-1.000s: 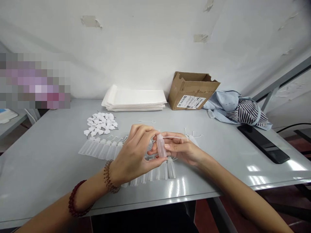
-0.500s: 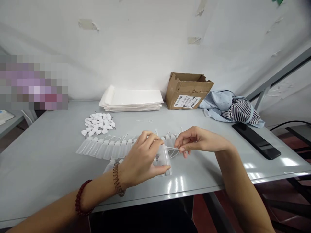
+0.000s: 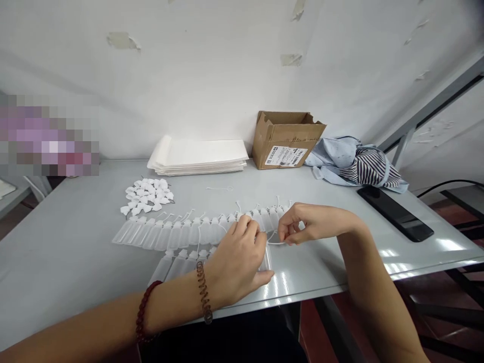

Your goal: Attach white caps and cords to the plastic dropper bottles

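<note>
My left hand bends over the right end of the nearer row, its thumb and fingers closed on a translucent plastic bottle that it mostly covers. My right hand is at the right, thumb and fingertips pinching a thin white cord that runs back toward that bottle. Behind the hands, several translucent bottles lie side by side in a long row, with thin white cords sticking out at their necks. Several more bottles form a nearer row, partly hidden by my left hand and forearm.
A pile of small white pieces lies at the left. Along the wall are a stack of white sheets or envelopes, an open cardboard box and a bundle of cloth. At the right lies a black phone; one loose cord loop is mid-table.
My left hand has moved slightly right and lower with the bottle. My right hand has shifted slightly right, still pinching the cord. More of the nearer row shows. The view has moved a little.
</note>
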A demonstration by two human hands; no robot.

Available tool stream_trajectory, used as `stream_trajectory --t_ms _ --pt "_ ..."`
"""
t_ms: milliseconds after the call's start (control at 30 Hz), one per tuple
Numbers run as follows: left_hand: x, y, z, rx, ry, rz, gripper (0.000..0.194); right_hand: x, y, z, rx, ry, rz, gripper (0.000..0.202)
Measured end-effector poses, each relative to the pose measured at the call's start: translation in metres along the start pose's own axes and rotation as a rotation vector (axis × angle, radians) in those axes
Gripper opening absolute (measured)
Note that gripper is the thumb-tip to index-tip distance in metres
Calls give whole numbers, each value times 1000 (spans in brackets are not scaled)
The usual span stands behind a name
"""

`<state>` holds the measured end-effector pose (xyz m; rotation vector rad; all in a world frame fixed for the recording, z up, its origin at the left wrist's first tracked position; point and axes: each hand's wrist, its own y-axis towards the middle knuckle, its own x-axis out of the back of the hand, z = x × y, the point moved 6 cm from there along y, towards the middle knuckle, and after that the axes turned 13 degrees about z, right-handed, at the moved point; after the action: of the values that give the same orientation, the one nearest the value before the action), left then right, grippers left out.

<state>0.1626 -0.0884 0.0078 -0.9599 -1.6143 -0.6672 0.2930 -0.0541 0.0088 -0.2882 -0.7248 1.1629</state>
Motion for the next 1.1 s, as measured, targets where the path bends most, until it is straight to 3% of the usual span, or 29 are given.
stream_trajectory --t_ms 400,800,1100 --pt "-6 4 -3 20 114 26 37 0 5 3 -44 -125 -46 17" --pt "-5 1 -3 35 147 58 39 7 -8 -6 -115 -58 -108 15" --pt "-6 1 -6 50 179 48 40 23 -22 -7 -105 -59 -347 20"
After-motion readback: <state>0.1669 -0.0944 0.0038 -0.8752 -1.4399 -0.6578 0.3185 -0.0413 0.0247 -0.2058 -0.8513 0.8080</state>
